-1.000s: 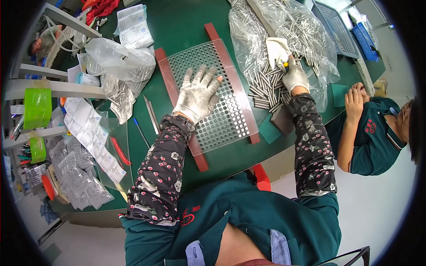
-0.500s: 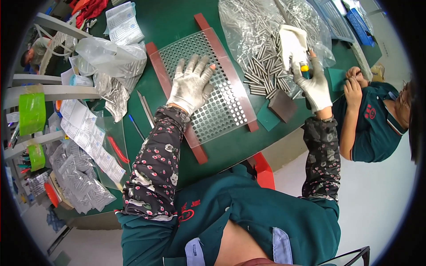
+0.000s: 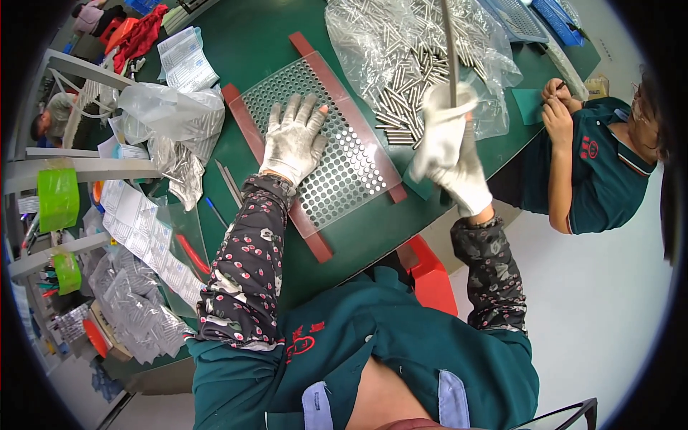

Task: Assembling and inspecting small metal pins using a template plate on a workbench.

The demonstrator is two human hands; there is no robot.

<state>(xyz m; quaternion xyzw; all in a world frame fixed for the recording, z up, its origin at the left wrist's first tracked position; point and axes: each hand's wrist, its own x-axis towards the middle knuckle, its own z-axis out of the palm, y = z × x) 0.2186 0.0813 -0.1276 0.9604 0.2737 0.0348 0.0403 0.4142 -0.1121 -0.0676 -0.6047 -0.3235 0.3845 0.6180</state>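
My left hand (image 3: 290,147), in a white glove, lies flat with fingers stretched on a clear perforated plate (image 3: 358,193). Reddish-brown bars (image 3: 312,240) lie along two sides of the plate. Bright round ends fill several of its holes right of the hand; other holes look dark. My right hand (image 3: 462,175), also gloved, is closed around a long metal tool (image 3: 450,43) and held up right of the plate. A white glove (image 3: 441,122) is bunched around the tool, covering its lower part. Behind it, many short metal pins (image 3: 401,97) lie on a clear plastic bag (image 3: 351,57).
Left of the plate are a plastic bag (image 3: 172,107), paper sheets (image 3: 136,222), a blue pen (image 3: 216,213) and red-handled pliers (image 3: 192,254). A co-worker (image 3: 595,158) sits at the right table edge. Blue baskets (image 3: 512,21) stand at the far right; a red stool (image 3: 430,276) is below the edge.
My right hand has moved left and toward me with the tool and the bunched glove. My left hand stays flat on the plate. The whole view has shifted slightly.
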